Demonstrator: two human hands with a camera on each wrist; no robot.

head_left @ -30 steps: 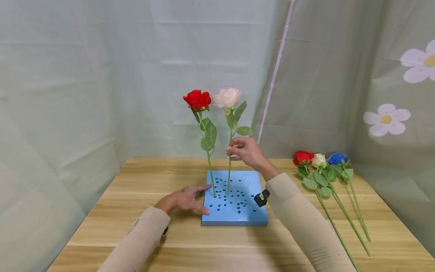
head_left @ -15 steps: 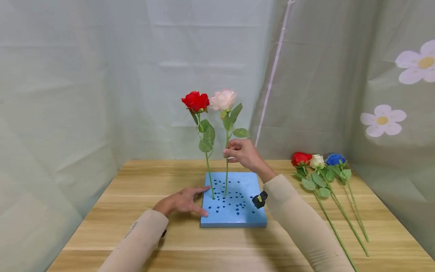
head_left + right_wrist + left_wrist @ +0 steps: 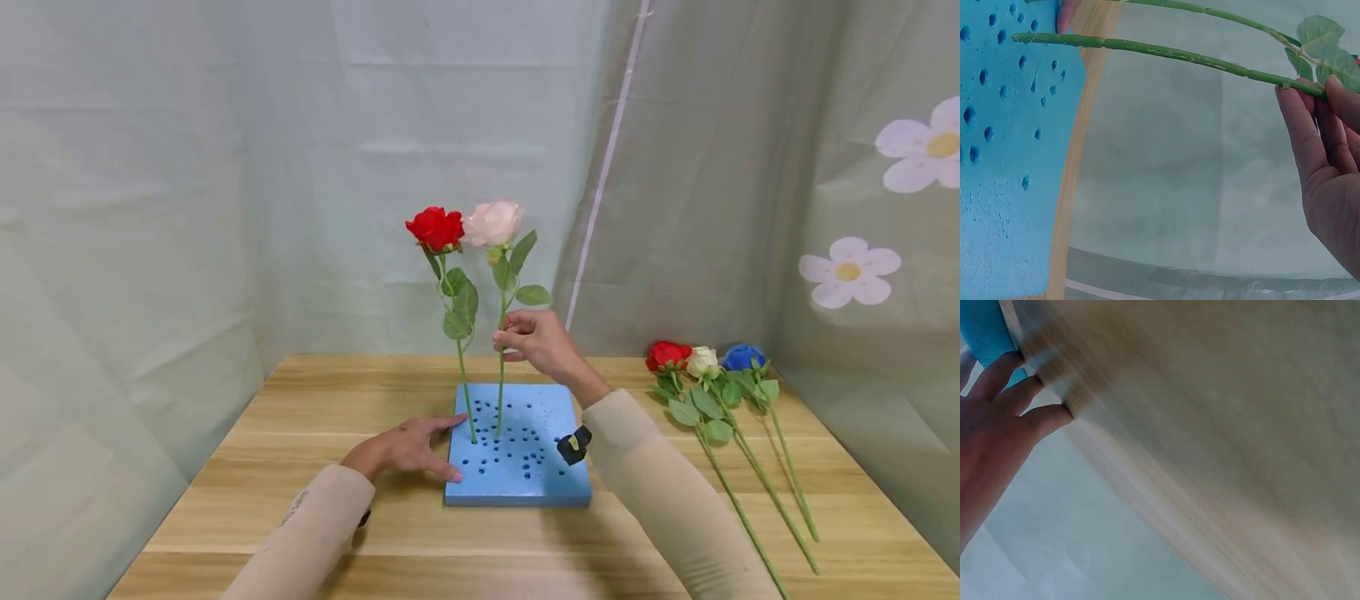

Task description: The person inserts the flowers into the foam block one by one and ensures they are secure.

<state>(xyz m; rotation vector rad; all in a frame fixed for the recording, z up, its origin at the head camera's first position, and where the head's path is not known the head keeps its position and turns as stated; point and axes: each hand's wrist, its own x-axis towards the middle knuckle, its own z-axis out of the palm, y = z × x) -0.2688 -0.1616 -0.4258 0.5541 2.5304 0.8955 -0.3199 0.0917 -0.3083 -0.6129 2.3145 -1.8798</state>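
My right hand pinches the stem of a pale pink rose between thumb and fingers. In the right wrist view, the cut end of its green stem shows close over the holes of a blue foam board. A red rose stands in a hole of the same board, to the left of the pink one. My left hand lies at the board's left edge, thumb and fingers spread. In the left wrist view, its fingertips reach the wooden table beside the blue board.
On the right of the wooden table lie a red rose, a white rose and a blue rose, stems toward the front. Pale curtains hang behind and at both sides.
The pink rose has come slightly left and down over the board, with my right hand still on its stem. My left hand stays at the board's edge.
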